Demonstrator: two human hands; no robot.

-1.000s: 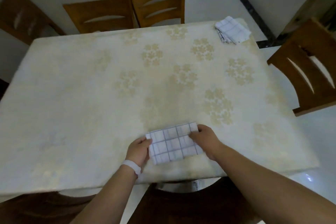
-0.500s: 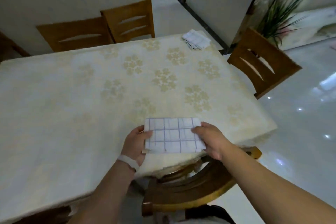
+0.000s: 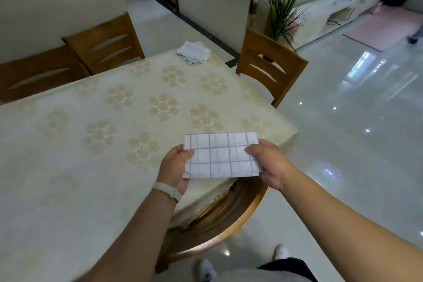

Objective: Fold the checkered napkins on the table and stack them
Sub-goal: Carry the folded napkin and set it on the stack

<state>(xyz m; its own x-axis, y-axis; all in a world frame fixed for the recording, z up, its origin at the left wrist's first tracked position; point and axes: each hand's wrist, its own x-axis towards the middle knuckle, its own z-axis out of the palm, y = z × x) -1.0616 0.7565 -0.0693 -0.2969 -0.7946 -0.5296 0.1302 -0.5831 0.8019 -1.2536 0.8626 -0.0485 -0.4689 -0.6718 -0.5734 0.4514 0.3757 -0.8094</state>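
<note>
On floral tablecloth [image 3: 68, 149]; napkin stack [image 3: 194, 52]

I have both hands on one folded checkered napkin [image 3: 220, 155]: my left hand [image 3: 175, 167] pinches its left edge with the thumb on top, and my right hand [image 3: 270, 165] grips its right edge. I hold it flat over the near corner of the bench [image 3: 91, 144], which wears a cream cloth with pale flower prints. At the far corner lies a stack of folded napkins [image 3: 194, 52], near a wooden chair [image 3: 270, 68]. A white band [image 3: 166, 191] circles my left wrist.
</note>
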